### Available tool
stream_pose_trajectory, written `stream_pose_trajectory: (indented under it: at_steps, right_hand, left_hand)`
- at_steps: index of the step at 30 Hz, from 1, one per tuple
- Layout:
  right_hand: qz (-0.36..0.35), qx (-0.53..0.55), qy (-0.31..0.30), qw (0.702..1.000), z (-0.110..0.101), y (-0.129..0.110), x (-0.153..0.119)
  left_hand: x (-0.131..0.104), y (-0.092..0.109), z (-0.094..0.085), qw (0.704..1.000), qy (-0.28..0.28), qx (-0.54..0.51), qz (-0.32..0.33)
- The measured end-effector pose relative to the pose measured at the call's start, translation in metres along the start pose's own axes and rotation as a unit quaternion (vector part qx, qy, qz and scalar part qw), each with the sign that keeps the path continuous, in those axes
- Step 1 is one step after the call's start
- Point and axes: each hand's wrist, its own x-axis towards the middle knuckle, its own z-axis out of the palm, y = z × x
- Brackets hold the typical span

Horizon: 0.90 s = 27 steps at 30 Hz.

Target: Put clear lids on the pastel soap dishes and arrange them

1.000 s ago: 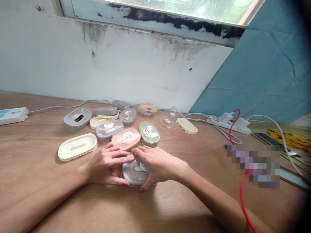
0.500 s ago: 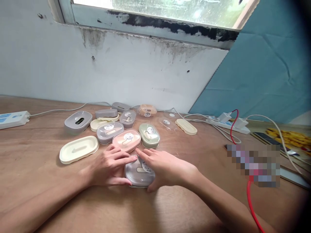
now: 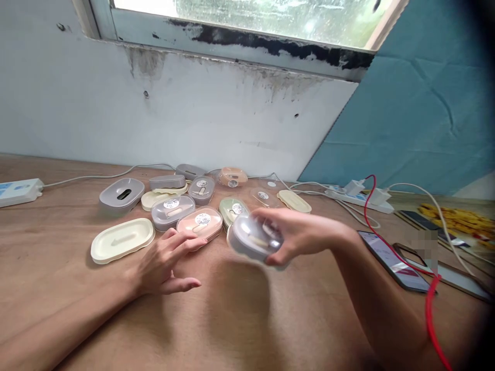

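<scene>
My right hand [image 3: 288, 232] grips a grey oval box with a clear lid [image 3: 251, 238], tilted and raised above the table, its shadow on the wood below. My left hand [image 3: 170, 263] is open, fingers apart, its fingertips at the near edge of a pink lidded box [image 3: 201, 221]. A green lidded box [image 3: 232, 208] stands partly behind the raised grey one. Left of the pink box is another grey lidded box [image 3: 172, 211], and a cream oval piece [image 3: 122, 239] lies flat near my left forearm.
More grey boxes [image 3: 121, 195], an orange one [image 3: 232, 176], clear lids [image 3: 264, 196] and a cream piece [image 3: 294, 201] lie toward the wall. Power strips [image 3: 19, 192] with white cables sit at both sides. On the right are a phone [image 3: 394, 260] and a red cable [image 3: 433, 314].
The grey lidded box has been lifted off the table and moved right and up in my right hand. My left hand has come off it and stays at the left.
</scene>
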Motion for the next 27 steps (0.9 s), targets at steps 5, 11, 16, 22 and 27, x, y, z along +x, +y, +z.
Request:
stream_pose_trajectory:
  at_steps: [5, 11, 16, 22, 27]
  right_hand:
    - [0.147, -0.022, 0.116, 0.982, -0.024, 0.048, 0.0]
    - [0.189, -0.026, 0.062, 0.98, -0.014, 0.087, 0.027]
    - [0.211, -0.054, 0.074, 0.973, 0.001, 0.096, 0.048]
    - [0.187, -0.077, 0.15, 0.968, 0.022, 0.084, 0.064]
    - [0.108, -0.031, 0.1, 0.989, 0.016, 0.093, 0.058]
  left_hand:
    - [-0.001, -0.002, 0.002, 1.0, -0.009, -0.003, 0.0]
    - [-0.004, -0.004, 0.002, 1.0, -0.025, -0.008, -0.001]
    - [-0.003, -0.003, 0.002, 1.0, -0.026, -0.008, -0.007]
    - [-0.002, -0.002, 0.002, 1.0, -0.028, -0.007, -0.007]
    - [-0.002, -0.003, 0.004, 1.0, -0.012, -0.004, -0.002]
